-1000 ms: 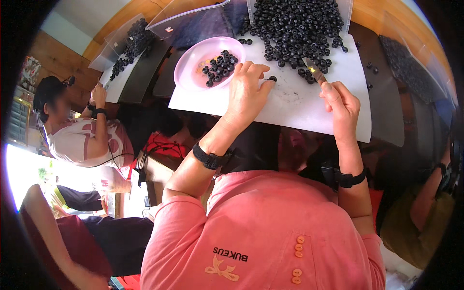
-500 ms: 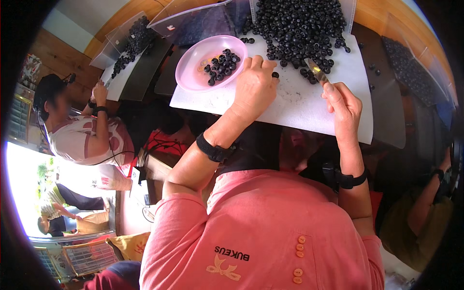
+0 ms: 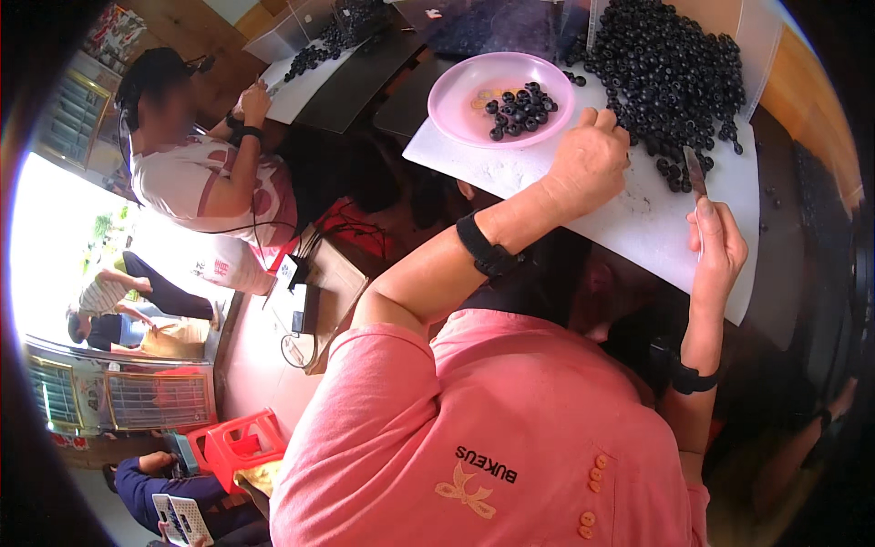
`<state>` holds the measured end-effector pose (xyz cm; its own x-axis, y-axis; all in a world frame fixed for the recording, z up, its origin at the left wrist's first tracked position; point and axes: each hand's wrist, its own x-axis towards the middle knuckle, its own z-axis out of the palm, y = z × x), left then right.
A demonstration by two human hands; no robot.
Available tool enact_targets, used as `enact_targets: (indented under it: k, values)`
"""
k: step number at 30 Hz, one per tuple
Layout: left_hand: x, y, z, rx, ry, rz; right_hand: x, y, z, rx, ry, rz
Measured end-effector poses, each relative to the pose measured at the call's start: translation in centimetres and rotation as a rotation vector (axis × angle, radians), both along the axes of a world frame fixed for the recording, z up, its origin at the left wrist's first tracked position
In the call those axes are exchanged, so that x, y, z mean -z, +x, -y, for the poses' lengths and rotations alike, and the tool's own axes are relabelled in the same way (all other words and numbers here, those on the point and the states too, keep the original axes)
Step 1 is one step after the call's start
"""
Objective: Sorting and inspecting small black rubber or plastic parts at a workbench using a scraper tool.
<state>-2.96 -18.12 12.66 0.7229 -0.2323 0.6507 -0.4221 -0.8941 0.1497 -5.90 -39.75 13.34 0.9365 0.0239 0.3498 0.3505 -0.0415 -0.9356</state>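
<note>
My right hand (image 3: 720,239) grips a small knife (image 3: 696,171), its blade reaching toward several loose beads at the near edge of a heap of shiny dark round beads (image 3: 670,68). My left hand (image 3: 588,164) is closed over the white sheet (image 3: 497,171), left of the knife. Its fingertips are turned away, so whatever they pinch is hidden. Beside that hand, to the left, stands a pink shallow dish (image 3: 451,102). Several dark beads (image 3: 521,113) and a few yellowish rings (image 3: 483,97) lie in it.
Clear plastic panels (image 3: 761,64) stand around the bead heap. To the left a co-worker (image 3: 205,178) sits at another table with dark beads (image 3: 319,56). Lower left are a red stool (image 3: 239,448) and a person in blue (image 3: 187,492) by a white basket (image 3: 182,520).
The view has swung left, so the table and both hands appear further right, and the red stool shows. The bead seen beside my left fingers is no longer visible. The knife stays in my right hand.
</note>
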Motion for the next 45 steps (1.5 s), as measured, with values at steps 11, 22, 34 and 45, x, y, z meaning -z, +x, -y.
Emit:
enact_targets:
  k: [11,22,34,45]
  values:
    - [0.1,-0.7,0.4,0.245,-0.352,-0.051,-0.5,-0.2,-0.8,0.015,-0.036,0.02]
    - [-2.4,-3.4,0.9,0.522,-1.29,-0.7,-0.6,0.4,-1.1,0.088,-0.201,0.022]
    - [-2.1,-3.4,1.5,0.641,-1.487,-0.799,-0.8,0.2,-0.8,0.074,-0.298,0.065]
    - [-1.9,-3.2,1.6,0.646,-1.459,-0.814,-0.4,0.4,-0.7,0.063,-0.338,0.129]
